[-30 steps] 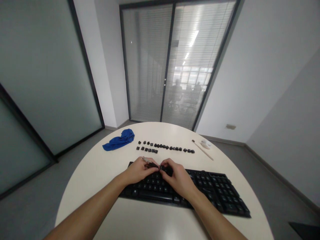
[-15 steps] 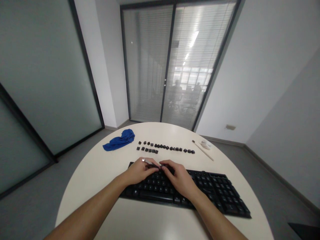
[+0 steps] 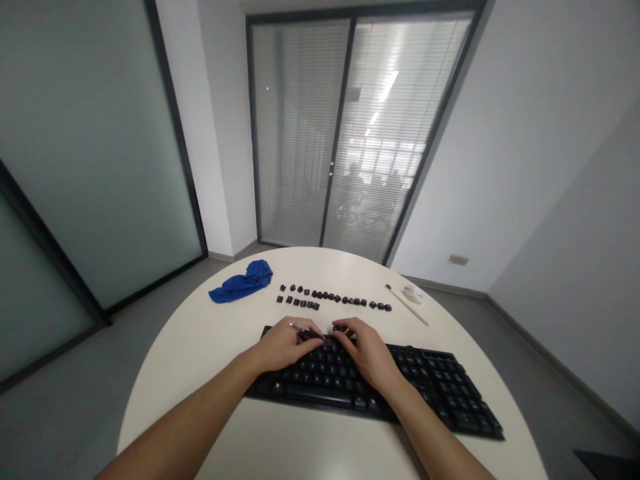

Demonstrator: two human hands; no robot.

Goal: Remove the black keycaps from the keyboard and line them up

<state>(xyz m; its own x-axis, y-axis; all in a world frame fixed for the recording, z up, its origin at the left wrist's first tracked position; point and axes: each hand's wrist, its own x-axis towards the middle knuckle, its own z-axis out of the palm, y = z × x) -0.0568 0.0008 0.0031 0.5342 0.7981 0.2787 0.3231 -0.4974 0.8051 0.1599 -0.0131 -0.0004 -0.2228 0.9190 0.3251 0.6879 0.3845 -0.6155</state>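
A black full-size keyboard (image 3: 318,395) lies across the near part of the round table, under both hands. My left hand (image 3: 281,347) is closed round a slim tool (image 3: 306,329), silvery at one end and dark towards the tip, which points at the keyboard's upper rows. Just right of that tip, my right hand (image 3: 369,352) pinches a small black keycap (image 3: 337,328) between thumb and fingers, slightly above the top edge of the keyboard. Behind the hands, several loose black keycaps (image 3: 357,302) are laid out in two rows. Fingers hide part of the upper keys.
A crumpled blue cloth (image 3: 243,284) lies at the far left of the cream round table (image 3: 175,353). At the far right are a thin brush (image 3: 409,307) with a pale handle and a small white crumpled item (image 3: 413,293). Glass doors with blinds stand beyond.
My right hand has drawn slightly away from the left, and a keycap now shows in its fingers above the keyboard. The left hand keeps the slim tool. The view has shifted slightly.
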